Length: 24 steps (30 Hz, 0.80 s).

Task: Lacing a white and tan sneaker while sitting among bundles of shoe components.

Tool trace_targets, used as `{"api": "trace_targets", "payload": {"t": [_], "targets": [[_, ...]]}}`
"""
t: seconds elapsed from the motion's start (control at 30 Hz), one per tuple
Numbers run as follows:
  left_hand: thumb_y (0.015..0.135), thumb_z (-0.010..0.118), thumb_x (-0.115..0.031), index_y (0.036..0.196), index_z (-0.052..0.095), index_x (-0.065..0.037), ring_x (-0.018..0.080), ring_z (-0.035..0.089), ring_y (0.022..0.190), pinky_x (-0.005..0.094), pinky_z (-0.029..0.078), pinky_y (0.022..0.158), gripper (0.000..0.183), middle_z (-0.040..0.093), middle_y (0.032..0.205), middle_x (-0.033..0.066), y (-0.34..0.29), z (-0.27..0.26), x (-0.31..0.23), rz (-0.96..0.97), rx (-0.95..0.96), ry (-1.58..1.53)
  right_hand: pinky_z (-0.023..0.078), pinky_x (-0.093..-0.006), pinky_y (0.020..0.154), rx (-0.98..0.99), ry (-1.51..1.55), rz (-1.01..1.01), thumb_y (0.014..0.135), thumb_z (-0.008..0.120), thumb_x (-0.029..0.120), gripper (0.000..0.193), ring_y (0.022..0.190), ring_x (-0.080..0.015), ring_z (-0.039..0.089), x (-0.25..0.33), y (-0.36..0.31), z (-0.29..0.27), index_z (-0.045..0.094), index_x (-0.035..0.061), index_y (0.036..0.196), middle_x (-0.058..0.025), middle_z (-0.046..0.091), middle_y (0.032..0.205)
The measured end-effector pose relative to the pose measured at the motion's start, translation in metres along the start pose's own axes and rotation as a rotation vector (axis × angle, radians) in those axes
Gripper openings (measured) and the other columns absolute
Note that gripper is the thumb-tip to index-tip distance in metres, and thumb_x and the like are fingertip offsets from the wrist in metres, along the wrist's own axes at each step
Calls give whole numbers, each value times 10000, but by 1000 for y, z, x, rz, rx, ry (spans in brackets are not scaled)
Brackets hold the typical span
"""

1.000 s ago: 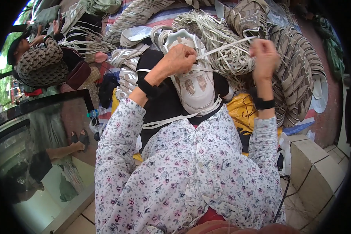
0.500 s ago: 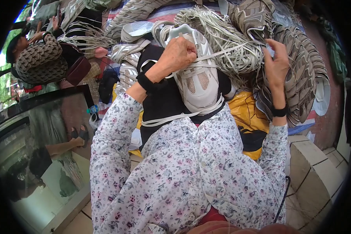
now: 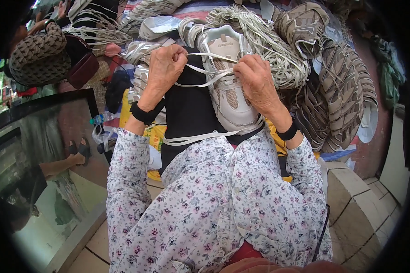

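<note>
A white and beige sneaker [image 3: 233, 105] lies on my lap over black cloth [image 3: 187, 105], its toe toward me. My left hand [image 3: 166, 66], left of the shoe, is closed in a pinch on a flat white shoelace [image 3: 197, 54]. The lace runs from there across to the shoe's opening. At the right edge of the eyelets, my right hand [image 3: 256, 79] is closed with its fingertips pressed together on the lace. Loose loops of lace hang between the left hand and the shoe. Another white strip [image 3: 200, 137] passes around the toe across my lap.
A large bundle of white laces [image 3: 278, 61] lies beyond the shoe to the right. Stacked brown shoe uppers [image 3: 344, 98] stand at the right, and more pale uppers at the far left. A glass-topped table [image 3: 45, 150] is at my left. Another person [image 3: 38, 54] sits at the far left.
My right hand has come in from the far right to the shoe's eyelets. My left hand has moved left off the shoe, drawing lace with it.
</note>
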State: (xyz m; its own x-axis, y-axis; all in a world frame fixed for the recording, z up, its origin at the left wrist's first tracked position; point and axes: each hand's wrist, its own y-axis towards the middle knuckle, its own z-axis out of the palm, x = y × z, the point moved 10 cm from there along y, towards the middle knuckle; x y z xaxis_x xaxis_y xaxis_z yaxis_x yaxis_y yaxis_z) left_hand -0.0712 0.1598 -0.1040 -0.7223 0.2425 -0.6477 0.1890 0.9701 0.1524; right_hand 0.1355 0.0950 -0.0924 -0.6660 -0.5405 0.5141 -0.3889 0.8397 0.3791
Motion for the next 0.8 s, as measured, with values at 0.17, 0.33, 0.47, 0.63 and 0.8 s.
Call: {"api": "trace_targets", "payload": {"t": [0.17, 0.33, 0.47, 0.63, 0.8], "targets": [[835, 631, -94, 841, 733, -25, 257, 653, 566, 369, 511, 577, 123, 646, 630, 136, -5, -13, 13, 0, -78, 38, 394, -385, 807, 64, 84, 73, 885, 646, 50, 58, 931, -263, 563, -13, 1, -1, 646, 52, 942, -68, 602, 905], [874, 669, -131, 912, 733, -44, 193, 672, 611, 330, 513, 591, 115, 682, 707, 140, -14, -79, 89, -72, -179, 254, 446, -304, 698, 208, 462, 365, 893, 678, 77, 66, 742, -197, 602, -48, -5, 3, 681, 12, 889, -79, 668, 787], [898, 649, -189, 944, 752, -64, 256, 728, 717, 367, 547, 665, 169, 727, 799, 156, -41, -170, 168, -134, -268, 501, 441, -248, 671, 248, 655, 485, 906, 704, 119, 121, 720, -83, 548, -67, -8, -1, 706, -2, 914, -5, 668, 782], [905, 625, -259, 972, 753, -89, 355, 714, 825, 417, 551, 722, 223, 718, 878, 178, -103, -295, 254, -323, -323, 799, 449, -241, 693, 247, 728, 544, 908, 717, 138, 122, 747, -73, 562, -73, -14, -1, 724, 17, 922, 5, 675, 815], [899, 614, -292, 992, 766, -98, 354, 731, 889, 431, 560, 783, 263, 734, 906, 189, -180, -408, 301, -480, -458, 1013, 480, -257, 734, 215, 795, 602, 896, 722, 110, 125, 771, -81, 578, -74, -15, 5, 731, 29, 992, 0, 689, 849]]}}
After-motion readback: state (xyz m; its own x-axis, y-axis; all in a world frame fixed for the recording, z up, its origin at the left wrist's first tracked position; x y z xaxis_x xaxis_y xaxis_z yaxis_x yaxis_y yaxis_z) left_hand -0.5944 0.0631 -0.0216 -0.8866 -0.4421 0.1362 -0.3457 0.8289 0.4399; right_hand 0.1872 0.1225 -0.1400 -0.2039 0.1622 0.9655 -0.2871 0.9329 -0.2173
